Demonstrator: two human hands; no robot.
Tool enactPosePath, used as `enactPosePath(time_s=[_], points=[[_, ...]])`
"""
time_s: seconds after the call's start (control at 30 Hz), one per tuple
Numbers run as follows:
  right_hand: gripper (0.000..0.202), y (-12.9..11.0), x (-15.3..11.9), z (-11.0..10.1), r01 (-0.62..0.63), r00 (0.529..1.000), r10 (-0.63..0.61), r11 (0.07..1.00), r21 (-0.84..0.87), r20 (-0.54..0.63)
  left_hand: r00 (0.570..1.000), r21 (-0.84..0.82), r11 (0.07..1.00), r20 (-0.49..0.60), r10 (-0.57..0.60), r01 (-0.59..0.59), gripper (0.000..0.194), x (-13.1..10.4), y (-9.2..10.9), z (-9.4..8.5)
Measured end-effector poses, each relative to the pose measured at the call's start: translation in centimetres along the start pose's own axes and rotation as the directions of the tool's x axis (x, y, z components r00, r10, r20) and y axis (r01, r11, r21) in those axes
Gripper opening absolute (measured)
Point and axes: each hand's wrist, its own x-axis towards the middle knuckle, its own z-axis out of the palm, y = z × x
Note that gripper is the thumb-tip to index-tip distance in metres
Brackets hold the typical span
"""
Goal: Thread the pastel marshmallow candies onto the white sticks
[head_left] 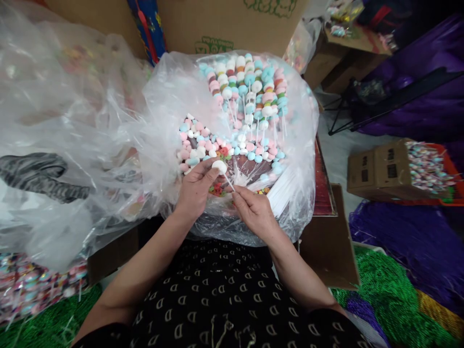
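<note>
Pinching a white candy (219,166) between thumb and fingers, left hand (195,188) sits at the bag's near edge. Right hand (253,210) grips the thin stick (228,181) running into that candy. Beyond: loose pastel candies (203,140) in the clear plastic bag (297,159); finished skewers (250,87) farther back; cardboard boxes (224,24) behind.

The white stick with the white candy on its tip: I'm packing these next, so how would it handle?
Probably light: the left hand and right hand manage the white stick with fingertips alone. It looks thin, so likely bendable or snappable. The white candy looks round, so might roll.
</note>
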Motion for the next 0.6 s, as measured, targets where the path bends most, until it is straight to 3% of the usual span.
enactPosePath(time_s=[0.27, 0.4, 0.6], points=[[0.036, 0.0, 0.0, 0.3, 0.036, 0.999, -0.036, 0.999, 0.012, 0.026, 0.998, 0.074, 0.997, -0.058, 0.034, -0.029, 0.03, -0.2, 0.0, 0.1], [0.036, 0.1, -0.1, 0.4, -0.003, 0.999, 0.003, 1.0, -0.014, 0.039, 0.995, 0.232, 0.97, -0.042, 0.089, -0.077, 0.037, -0.6, 0.2, -0.4], [0.039, 0.2, -0.2, 0.5, -0.057, 0.998, 0.056, 0.998, 0.028, 0.043, 0.978, 0.492, 0.853, -0.008, 0.208, -0.177, 0.037, -1.2, 0.6, -0.6]])
